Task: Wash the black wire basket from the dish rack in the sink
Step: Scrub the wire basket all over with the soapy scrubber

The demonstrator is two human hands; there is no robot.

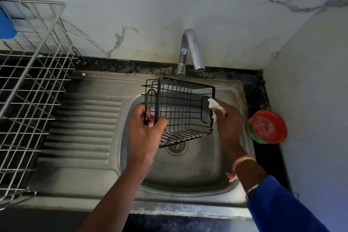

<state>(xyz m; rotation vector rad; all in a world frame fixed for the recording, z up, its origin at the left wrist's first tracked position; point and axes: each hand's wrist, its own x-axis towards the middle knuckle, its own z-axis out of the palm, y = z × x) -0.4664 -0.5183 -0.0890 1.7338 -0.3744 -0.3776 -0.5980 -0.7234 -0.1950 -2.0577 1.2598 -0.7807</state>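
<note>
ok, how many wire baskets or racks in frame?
2: black wire basket held over the steel sink by the left hand; silver wire dish rack at left, partly cropped.

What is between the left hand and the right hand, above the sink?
In the head view, the black wire basket spans the gap over the sink. The left hand grips its left end; the right hand presses a foamy white scrubber to its right end.
</note>
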